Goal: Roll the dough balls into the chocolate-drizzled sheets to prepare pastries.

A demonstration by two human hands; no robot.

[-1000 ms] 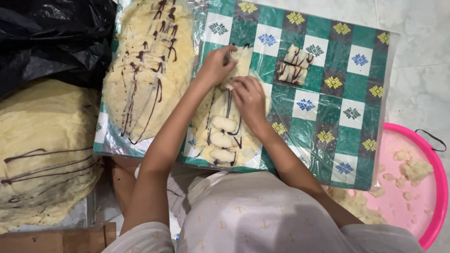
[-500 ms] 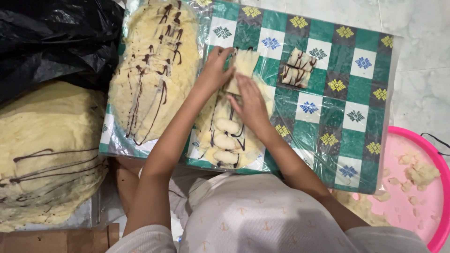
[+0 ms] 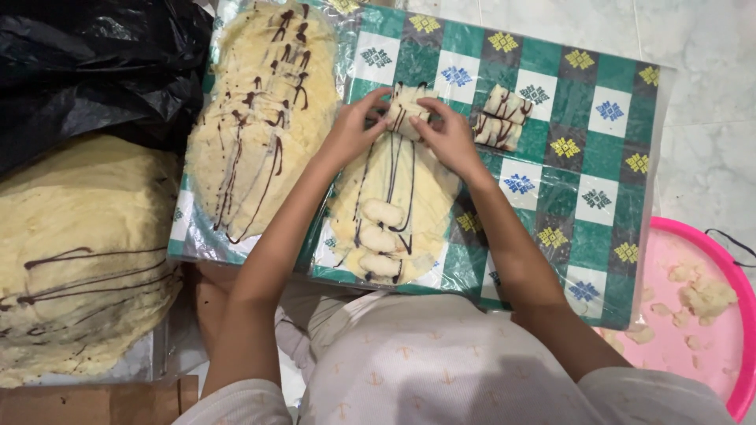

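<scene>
Both hands, left hand (image 3: 352, 128) and right hand (image 3: 450, 135), pinch the rolled far end of a thin yellow chocolate-striped crepe (image 3: 391, 206) from either side, keeping the roll even. It lies on the green checked plastic-covered board (image 3: 598, 157), three pale banana pieces (image 3: 380, 238) awaiting enclosure.

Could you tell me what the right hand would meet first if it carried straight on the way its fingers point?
The right hand points up-left at the rolled yellow crepe with chocolate stripes, which it already touches; beyond that comes the left hand.
</scene>
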